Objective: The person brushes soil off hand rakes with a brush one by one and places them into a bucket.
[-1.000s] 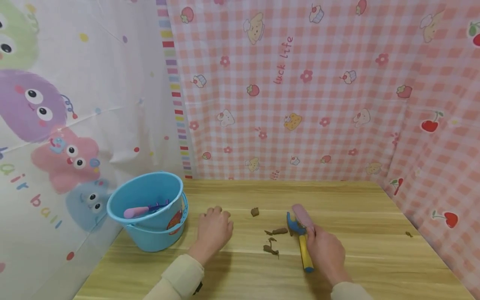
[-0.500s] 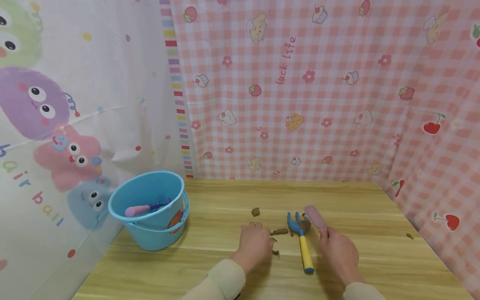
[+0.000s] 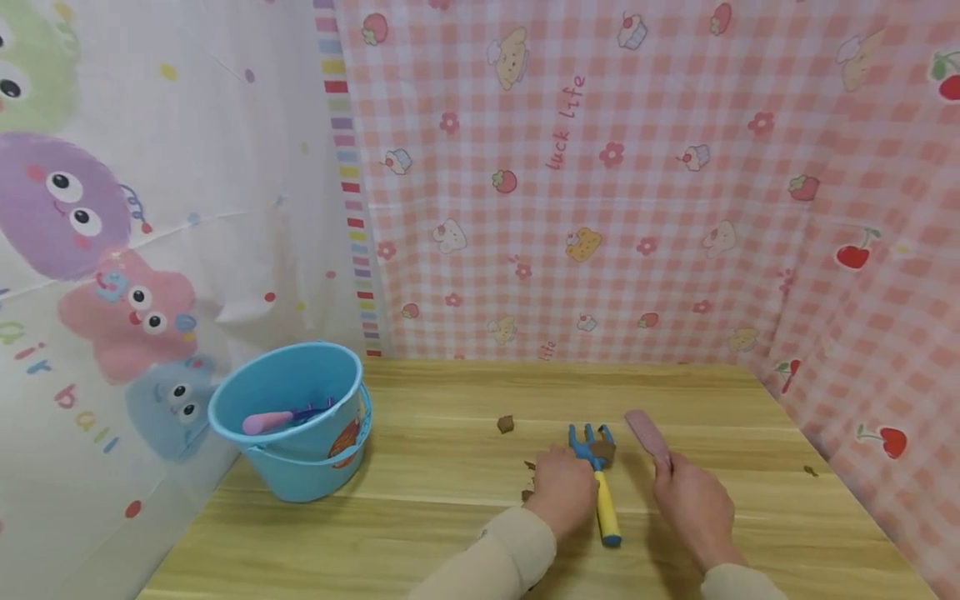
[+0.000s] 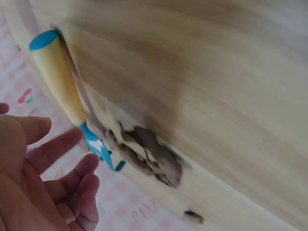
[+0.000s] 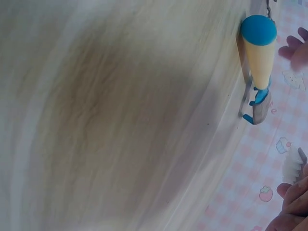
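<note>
A person's left hand [image 3: 562, 492] is hovering beside the neck of a small fork [image 3: 607, 510], its fingers loose and grasping nothing; I cannot tell whether a fingertip is touching. The fork is lying on the wooden table [image 3: 420, 525] between both hands, its yellow handle pointing toward the person, a brown clump [image 3: 602, 452] sitting at its blue tines. The right hand [image 3: 696, 508] is gripping a pink brush [image 3: 647, 435] just right of the fork. Brown scraps [image 4: 149, 156] are lying near the left hand. Farther left, a blue bucket [image 3: 307, 473] is standing, holding a pink-handled tool [image 3: 267, 422].
</note>
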### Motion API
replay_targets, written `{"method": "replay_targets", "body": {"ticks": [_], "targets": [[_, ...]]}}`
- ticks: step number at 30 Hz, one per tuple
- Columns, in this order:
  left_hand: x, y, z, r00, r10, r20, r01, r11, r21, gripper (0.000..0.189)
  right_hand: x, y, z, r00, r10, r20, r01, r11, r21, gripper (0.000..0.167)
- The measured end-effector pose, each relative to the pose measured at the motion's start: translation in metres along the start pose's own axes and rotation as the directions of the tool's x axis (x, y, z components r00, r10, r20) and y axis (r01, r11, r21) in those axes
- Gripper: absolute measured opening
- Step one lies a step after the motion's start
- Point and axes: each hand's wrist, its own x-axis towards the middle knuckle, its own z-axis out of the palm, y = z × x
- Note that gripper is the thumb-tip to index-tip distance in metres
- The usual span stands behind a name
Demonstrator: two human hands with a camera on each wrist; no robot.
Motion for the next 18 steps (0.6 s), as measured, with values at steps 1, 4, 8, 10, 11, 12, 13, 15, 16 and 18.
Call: {"method": "replay_targets", "body": {"ticks": [1, 4, 8, 10, 11, 12, 13, 15, 16, 18], "targets": [[0.002, 0.004, -0.001, 1.0, -0.013, 0.011, 0.013, 1.0, -0.001, 0.038, 0.0, 0.002, 0.0, 1.0, 0.004, -0.003, -0.004, 1.0, -0.001, 0.036], [0.006, 0.016, 0.001, 0.998, -0.042, 0.036, 0.042, 0.999, 0.001, 0.05, -0.001, 0.006, -0.001, 1.0, 0.015, -0.004, -0.015, 1.0, -0.005, 0.036], [0.009, 0.025, 0.005, 0.994, -0.066, 0.084, 0.067, 0.998, -0.015, 0.067, -0.001, 0.009, -0.003, 1.0, 0.017, -0.019, -0.017, 1.0, -0.003, 0.035], [0.009, 0.03, 0.006, 0.991, -0.079, 0.111, 0.086, 0.995, -0.055, 0.07, -0.002, 0.009, -0.003, 1.0, 0.02, -0.024, -0.02, 1.0, 0.0, 0.034], [0.009, 0.032, 0.006, 0.989, -0.083, 0.122, 0.093, 0.993, -0.078, 0.07, -0.002, 0.009, -0.003, 0.999, 0.019, -0.026, -0.019, 1.0, 0.0, 0.034], [0.009, 0.033, 0.007, 0.988, -0.087, 0.128, 0.1, 0.99, -0.103, 0.068, -0.002, 0.01, -0.003, 0.999, 0.02, -0.026, -0.02, 1.0, 0.0, 0.034], [0.008, 0.035, 0.007, 0.987, -0.093, 0.13, 0.11, 0.985, -0.132, 0.064, -0.002, 0.01, -0.003, 0.999, 0.018, -0.027, -0.018, 1.0, 0.001, 0.034], [0.007, 0.035, 0.007, 0.984, -0.108, 0.142, 0.131, 0.977, -0.168, 0.056, -0.002, 0.011, -0.003, 1.0, 0.021, -0.023, -0.021, 1.0, 0.003, 0.036], [0.007, 0.035, 0.006, 0.982, -0.112, 0.152, 0.139, 0.974, -0.179, 0.053, -0.002, 0.011, -0.003, 1.0, 0.023, -0.019, -0.023, 1.0, 0.004, 0.036], [0.007, 0.033, 0.005, 0.978, -0.119, 0.169, 0.15, 0.971, -0.187, 0.051, -0.002, 0.012, -0.003, 1.0, 0.028, -0.007, -0.028, 1.0, 0.007, 0.037]]}}
